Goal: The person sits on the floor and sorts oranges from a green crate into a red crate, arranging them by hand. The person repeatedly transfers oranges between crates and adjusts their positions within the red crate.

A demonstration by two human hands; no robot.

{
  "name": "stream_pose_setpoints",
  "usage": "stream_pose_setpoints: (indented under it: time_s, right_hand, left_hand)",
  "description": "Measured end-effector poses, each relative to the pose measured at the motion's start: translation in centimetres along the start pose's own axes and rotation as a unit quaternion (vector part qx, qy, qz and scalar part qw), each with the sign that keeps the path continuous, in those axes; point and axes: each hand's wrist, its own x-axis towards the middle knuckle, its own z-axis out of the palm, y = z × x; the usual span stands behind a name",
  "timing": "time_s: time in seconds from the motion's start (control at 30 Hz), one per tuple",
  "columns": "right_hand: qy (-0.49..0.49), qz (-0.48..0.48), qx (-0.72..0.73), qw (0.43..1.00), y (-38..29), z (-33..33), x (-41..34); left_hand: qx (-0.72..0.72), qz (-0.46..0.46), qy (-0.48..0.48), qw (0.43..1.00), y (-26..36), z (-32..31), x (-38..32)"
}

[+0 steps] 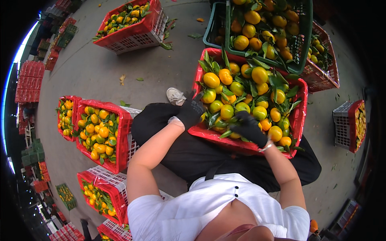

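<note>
A crate lined with red plastic film (217,138) stands before me, filled with orange and green-tinged citrus fruit (260,113) with leafy stems. My left hand (191,112), in a black glove, is at the crate's left side, beside the outermost fruit; whether it grips anything is unclear. My right hand (248,128), also black-gloved, is over the near part of the fruit, its fingertips blurred among fruit and leaves. What it may hold is hidden. A green plastic crate (305,57) with more citrus fruit (252,17) rests just beyond the red-lined crate.
Red-lined crates of citrus stand at my left (120,135), lower left (116,192), upper left (132,36) and far right (351,126). Another crate (325,78) stands behind the green one. Stacked red crates (30,81) are far left. Loose leaves lie on the concrete floor (150,72).
</note>
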Motion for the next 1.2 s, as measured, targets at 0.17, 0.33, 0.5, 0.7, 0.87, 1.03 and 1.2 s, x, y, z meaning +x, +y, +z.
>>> stream_pose_setpoints:
  time_s: [0.17,0.33,0.5,0.7,0.87,1.03,1.2]
  right_hand:
    - [0.272,-0.155,-0.286,0.906,-7.2,-8.5,4.6]
    - [-0.074,-0.185,-0.337,0.92,-4.1,-1.2,4.9]
    - [-0.058,-0.059,-0.055,0.995,-5.7,-1.8,6.7]
    - [-0.153,-0.089,-0.215,0.96,-4.0,8.3,9.7]
    - [-0.136,-0.139,0.097,0.976,-3.1,3.5,9.8]
    - [-0.187,0.09,-0.172,0.963,-3.9,2.8,3.8]
    - [-0.063,-0.068,-0.197,0.976,-1.0,3.1,1.2]
  left_hand:
    - [0.17,-0.112,0.171,0.964,3.3,5.7,0.8]
    - [-0.075,-0.054,0.104,0.99,3.6,2.4,0.2]
    - [-0.193,0.004,0.164,0.967,3.9,3.6,-2.9]
    - [-0.197,-0.002,0.125,0.972,4.0,4.1,-2.3]
    - [-0.253,-0.017,0.145,0.956,3.2,2.7,-2.7]
    - [-0.158,-0.021,0.323,0.933,4.1,1.6,-1.0]
    - [-0.211,-0.01,0.191,0.958,6.3,3.1,1.1]
